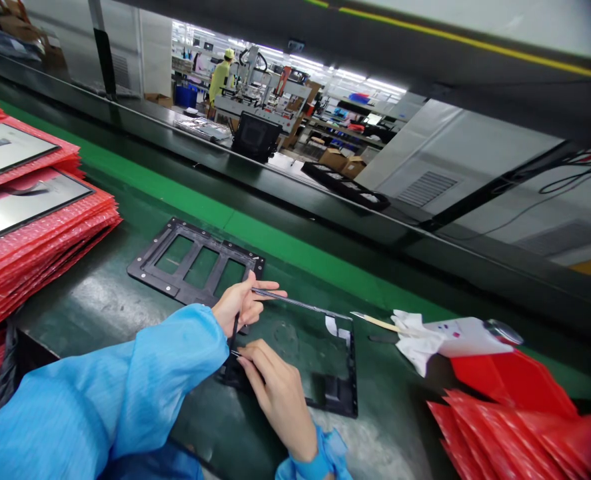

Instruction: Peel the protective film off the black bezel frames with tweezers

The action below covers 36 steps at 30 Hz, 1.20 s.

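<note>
A thin black rectangular frame (351,373) is raised at its left corner over the green work surface. My left hand (242,303) grips that corner, thumb and fingers around the edge, with two fingers stretched along the upper side. At the frame's left side, the thumb and forefinger of my right hand (280,393) are pinched together. A small shiny bit shows at their tips, too small to name. A white tab (331,325) sticks out inside the frame's far right corner. Behind my left hand lies a black plate with three rectangular openings (178,267).
Red bubble bags (75,227) with screen panels (30,203) are stacked at left. To the right lie a pointed blade with a pale handle (380,323), a white wipe (418,340), a white bottle (470,335) and more red bags (520,427). A ledge (275,177) runs behind.
</note>
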Each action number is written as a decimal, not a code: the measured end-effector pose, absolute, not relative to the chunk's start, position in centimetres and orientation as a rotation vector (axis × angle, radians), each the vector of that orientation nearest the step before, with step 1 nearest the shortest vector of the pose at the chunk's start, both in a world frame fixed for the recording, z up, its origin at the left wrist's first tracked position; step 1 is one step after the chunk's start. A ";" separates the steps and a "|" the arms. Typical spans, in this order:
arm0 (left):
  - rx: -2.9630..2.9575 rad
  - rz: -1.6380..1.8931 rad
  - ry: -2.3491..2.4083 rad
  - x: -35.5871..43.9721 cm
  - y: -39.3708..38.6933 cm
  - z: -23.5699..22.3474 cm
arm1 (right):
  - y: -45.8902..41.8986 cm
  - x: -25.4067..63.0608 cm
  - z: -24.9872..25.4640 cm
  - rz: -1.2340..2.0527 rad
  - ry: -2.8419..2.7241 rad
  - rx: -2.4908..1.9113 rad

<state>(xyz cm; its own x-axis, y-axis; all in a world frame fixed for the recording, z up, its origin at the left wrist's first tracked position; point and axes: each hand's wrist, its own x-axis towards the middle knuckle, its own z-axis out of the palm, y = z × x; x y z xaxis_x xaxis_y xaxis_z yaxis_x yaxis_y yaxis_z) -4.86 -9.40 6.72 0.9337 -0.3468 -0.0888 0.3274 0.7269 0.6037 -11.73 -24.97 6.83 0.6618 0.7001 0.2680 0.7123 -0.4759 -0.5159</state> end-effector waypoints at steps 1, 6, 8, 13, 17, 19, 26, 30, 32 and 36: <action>0.654 -0.375 -0.025 -4.9 -9.4 6.7 | -24.9 -11.7 6.8 -0.031 -1.091 -2.270; 0.615 -0.386 -0.001 -4.9 -9.4 6.7 | -24.8 -11.5 6.4 -0.026 -1.101 -2.256; 0.610 -0.382 -0.009 -4.9 -9.4 6.6 | -24.9 -11.5 6.3 -0.015 -1.094 -2.246; 0.627 -0.384 -0.014 -4.7 -9.2 6.6 | -25.1 -11.5 6.5 0.036 -1.057 -2.155; 0.641 -0.386 0.009 -4.6 -9.1 6.6 | -25.1 -11.5 6.5 0.008 -1.016 -2.136; 0.648 -0.387 0.008 -4.7 -9.1 6.6 | -25.0 -11.5 6.5 -0.013 -1.017 -2.157; 0.669 -0.379 -0.009 -4.8 -9.2 6.8 | -24.9 -11.5 6.4 -0.039 -1.054 -2.191; 0.661 -0.380 -0.007 -4.8 -9.2 6.8 | -24.9 -11.6 6.5 -0.028 -1.074 -2.211; 0.654 -0.378 0.002 -4.8 -9.3 6.8 | -24.8 -11.6 6.6 -0.037 -1.083 -2.234; 0.638 -0.371 0.012 -4.9 -9.3 6.9 | -24.8 -11.7 6.5 -0.070 -1.109 -2.280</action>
